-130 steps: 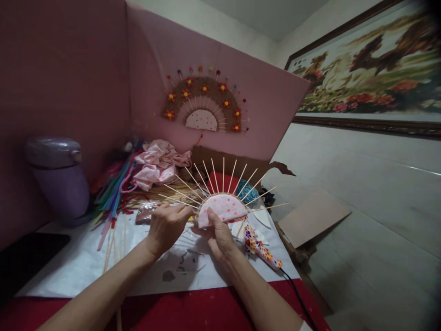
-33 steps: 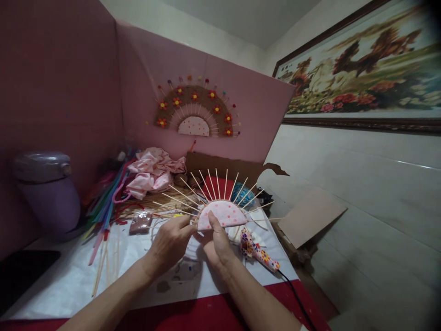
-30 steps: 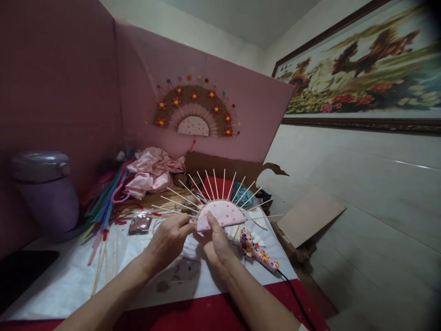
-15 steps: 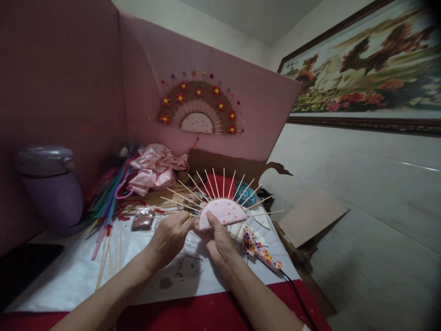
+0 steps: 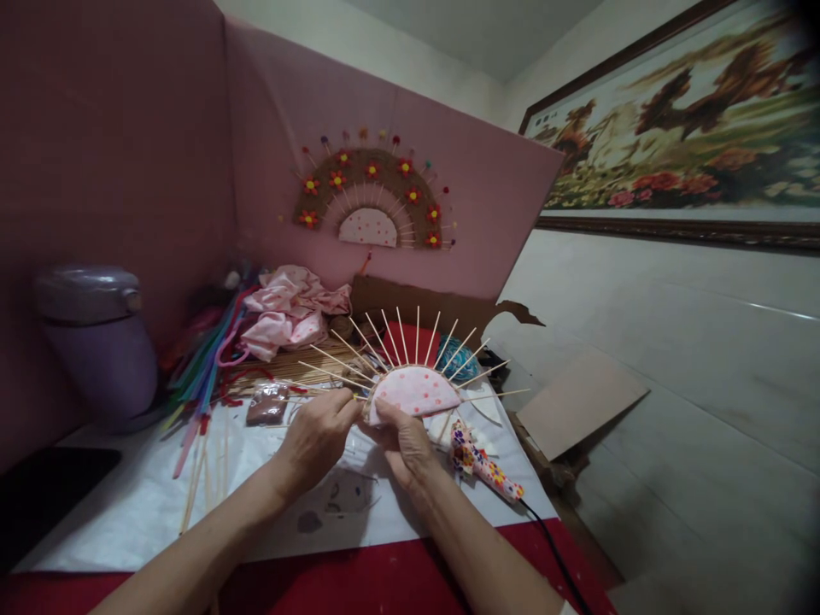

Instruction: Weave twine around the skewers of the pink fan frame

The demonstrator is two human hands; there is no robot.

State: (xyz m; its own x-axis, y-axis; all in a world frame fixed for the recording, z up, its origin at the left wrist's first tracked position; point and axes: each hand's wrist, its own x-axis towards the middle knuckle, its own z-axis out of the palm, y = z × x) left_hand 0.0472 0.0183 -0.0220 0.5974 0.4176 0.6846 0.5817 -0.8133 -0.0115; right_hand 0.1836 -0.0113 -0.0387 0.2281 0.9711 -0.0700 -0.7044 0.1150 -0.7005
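Observation:
A pink, red-dotted half-circle (image 5: 419,390) with thin wooden sticks fanning out from its curved edge is held above the table. My right hand (image 5: 407,440) grips it from below, thumb on the front near the lower left corner and fingers behind. My left hand (image 5: 324,431) is closed at the left end of the half-circle, fingertips pinched together by the lowest stick there. What lies between those fingertips is hidden. On the table to the right lies a flower-patterned glue gun (image 5: 483,465) with a black cord.
A finished-looking fan decoration (image 5: 368,188) hangs on the pink board. Crumpled pink cloth (image 5: 291,312), pipe cleaners (image 5: 208,359), a packet of brown material (image 5: 267,403) and blue yarn (image 5: 458,359) lie behind. A purple jug-like container (image 5: 99,350) stands left; cardboard (image 5: 582,401) leans right.
My right thumb has slid left and down towards the half-circle's lower left corner. The half-circle stays almost in place, and my left hand keeps its pinch at the left end.

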